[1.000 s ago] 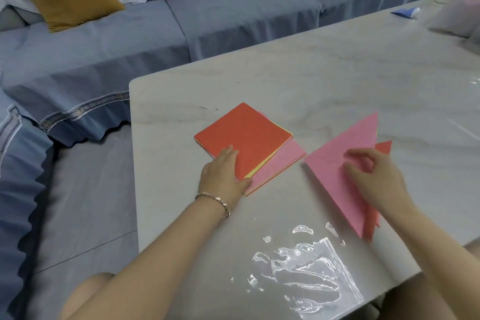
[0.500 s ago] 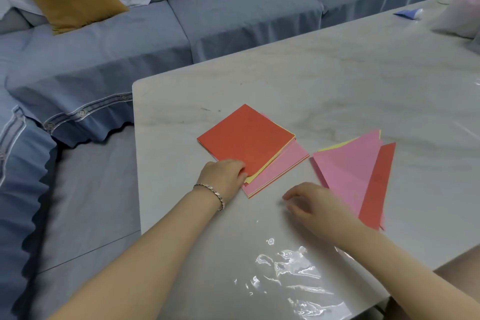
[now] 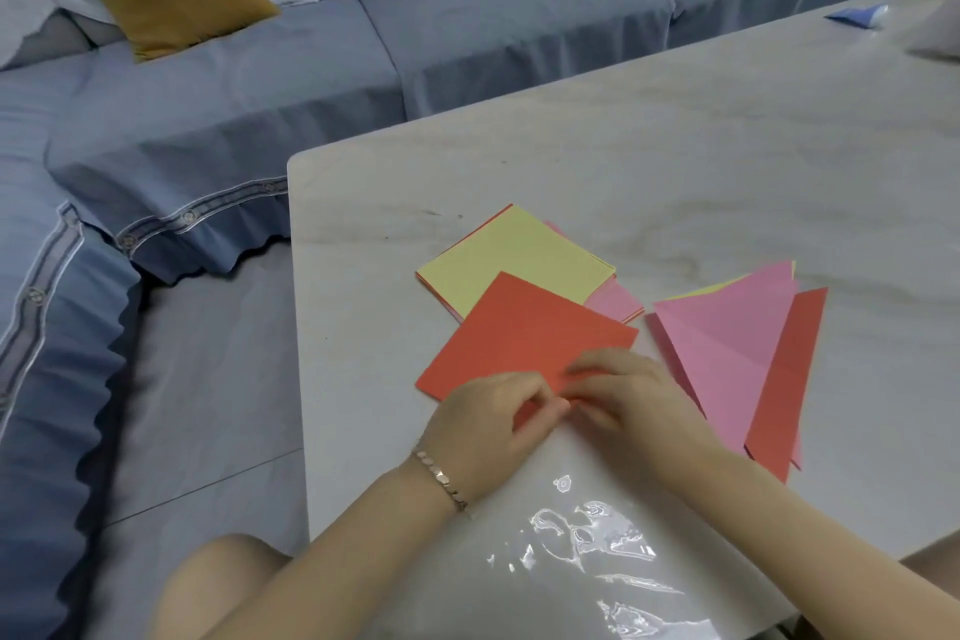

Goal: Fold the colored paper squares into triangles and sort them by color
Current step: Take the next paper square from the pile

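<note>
A flat orange-red paper square point(image 3: 524, 343) lies unfolded on the pale marble-look table point(image 3: 675, 161), overlapping a yellow-topped stack of paper squares point(image 3: 519, 260). The left hand point(image 3: 488, 424) and right hand point(image 3: 631, 395) both pinch its near corner with curled fingers. Just to the right lie a folded pink paper triangle point(image 3: 727, 343) and a red paper triangle point(image 3: 784, 379). A blue-covered sofa point(image 3: 467, 31) stands beyond the table.

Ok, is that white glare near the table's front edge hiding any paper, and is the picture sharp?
Head view: glare lies only on the crinkled clear plastic sleeve, no paper visible beneath it; head view: lighting soft, shadows faint, the red paper square reads sharp; head view: the blue fabric sofa at left bends from wide-angle distortion.
</note>
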Motion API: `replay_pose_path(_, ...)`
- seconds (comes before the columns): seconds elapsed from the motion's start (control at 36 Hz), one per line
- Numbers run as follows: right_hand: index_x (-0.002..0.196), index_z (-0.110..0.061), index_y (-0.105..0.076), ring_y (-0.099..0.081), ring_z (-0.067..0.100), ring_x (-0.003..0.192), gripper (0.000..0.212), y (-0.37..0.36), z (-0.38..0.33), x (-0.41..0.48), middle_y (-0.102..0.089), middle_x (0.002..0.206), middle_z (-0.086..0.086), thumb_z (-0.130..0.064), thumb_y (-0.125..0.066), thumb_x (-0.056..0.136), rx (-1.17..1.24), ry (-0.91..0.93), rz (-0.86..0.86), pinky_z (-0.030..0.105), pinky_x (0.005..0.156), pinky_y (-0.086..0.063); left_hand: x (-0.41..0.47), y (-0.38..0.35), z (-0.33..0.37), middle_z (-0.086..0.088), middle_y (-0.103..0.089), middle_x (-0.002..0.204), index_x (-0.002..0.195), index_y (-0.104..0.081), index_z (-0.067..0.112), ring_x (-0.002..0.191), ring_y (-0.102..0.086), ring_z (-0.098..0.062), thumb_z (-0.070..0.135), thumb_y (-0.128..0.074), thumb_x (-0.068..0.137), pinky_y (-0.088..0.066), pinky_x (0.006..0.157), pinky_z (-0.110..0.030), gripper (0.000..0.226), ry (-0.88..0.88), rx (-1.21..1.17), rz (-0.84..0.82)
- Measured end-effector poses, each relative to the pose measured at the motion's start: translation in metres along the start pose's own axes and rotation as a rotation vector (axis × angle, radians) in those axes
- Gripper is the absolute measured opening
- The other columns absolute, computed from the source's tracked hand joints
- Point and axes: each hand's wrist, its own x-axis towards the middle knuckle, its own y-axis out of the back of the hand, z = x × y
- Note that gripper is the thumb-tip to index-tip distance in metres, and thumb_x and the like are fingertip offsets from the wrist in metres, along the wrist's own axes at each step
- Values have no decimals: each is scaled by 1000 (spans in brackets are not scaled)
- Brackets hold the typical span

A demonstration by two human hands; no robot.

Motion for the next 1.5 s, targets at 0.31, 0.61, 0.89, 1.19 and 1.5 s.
replay_pose_path(0.31, 80, -24, -75, -57, 3, 93, 30, -22, 0, -22, -70, 89, -12, -42, -51, 82, 70, 78, -99, 17, 80, -48, 24, 8, -41, -5, -49, 126, 125, -45, 17, 113, -52, -19, 32, -68, 79, -42, 94, -30, 53, 645, -118, 209)
replay_pose_path(0.61, 98, -24, -74, -42, -13, 106, 25, -9, 4, -20, -56, 119, -15, -38, -57, 86, 257, -5, -238, -1, 89, -23, 34, 16, -32, 1, -67, 96, 95, -70, 12, 89, -59, -14, 14, -63, 84, -43, 79, -21, 13, 544, -69, 330)
replay_pose_path(0.89, 65, -48, -69, -48, -4, 110, 14, 30, -19, 11, -46, 129, -25, -37, -66, 74, 550, -212, 166, 0, 94, -26, 4, 32, 0, 8, -67, 73, 69, -66, 24, 67, -60, -3, 7, -63, 84, -46, 66, -12, 23, 466, -413, 239)
replay_pose_path(1.19, 70, -21, -73, -58, -14, 64, 14, 43, -48, 7, -68, 67, -22, -10, -70, 79, 846, -391, 183, 0, 61, -37, -11, 36, 38, 16, -67, 86, 93, -63, 37, 79, -60, 10, 19, -64, 84, -44, 71, -4, 20, 415, -599, 344)
replay_pose_path(1.5, 72, -22, -72, -64, -5, 65, 16, 45, -63, 3, -71, 70, -15, -7, -72, 76, 899, -406, 326, 6, 63, -44, -13, 30, 52, 28, -65, 74, 78, -67, 43, 80, -60, 12, 4, -74, 72, -41, 73, -2, 40, 298, -456, 601)
